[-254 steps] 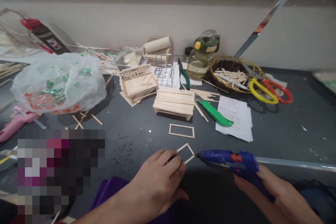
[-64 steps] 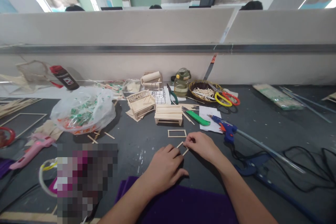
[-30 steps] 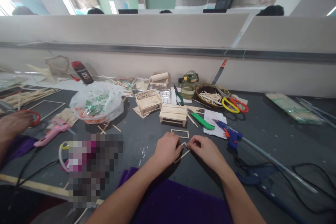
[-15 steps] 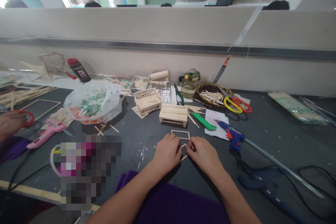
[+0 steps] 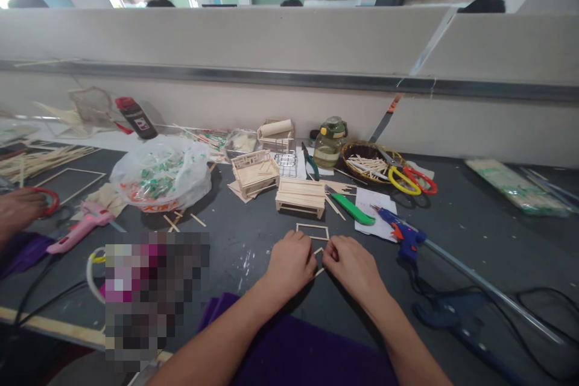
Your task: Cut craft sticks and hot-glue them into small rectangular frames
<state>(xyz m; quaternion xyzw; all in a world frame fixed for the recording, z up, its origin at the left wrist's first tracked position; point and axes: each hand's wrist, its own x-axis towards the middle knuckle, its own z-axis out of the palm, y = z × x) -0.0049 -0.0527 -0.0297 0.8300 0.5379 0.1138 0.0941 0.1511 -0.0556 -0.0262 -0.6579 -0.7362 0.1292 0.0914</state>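
My left hand (image 5: 293, 260) and my right hand (image 5: 351, 259) rest close together on the dark table, fingers pinched. Between them, thin wooden sticks (image 5: 319, 251) are gripped, meeting near my right fingertips; my fingers hide much of their length. A small rectangular stick frame (image 5: 313, 238) lies flat just beyond my fingertips. Farther off stands a miniature wooden bench (image 5: 300, 191) with a slatted top. Behind it to the left is a small wooden model seat (image 5: 254, 175) with a latticed back.
On the right are a green utility knife (image 5: 353, 210), a blue glue gun (image 5: 404, 234), scissors (image 5: 404, 181) and a basket of sticks (image 5: 367, 166). Leftward are a plastic bag (image 5: 160, 175) and a pink glue gun (image 5: 84, 228). A co-worker's hand (image 5: 20, 211) holds red-handled scissors at far left.
The camera view has shifted slightly. Both my hands keep nearly the same pose on the sticks, and the surrounding things have not moved.
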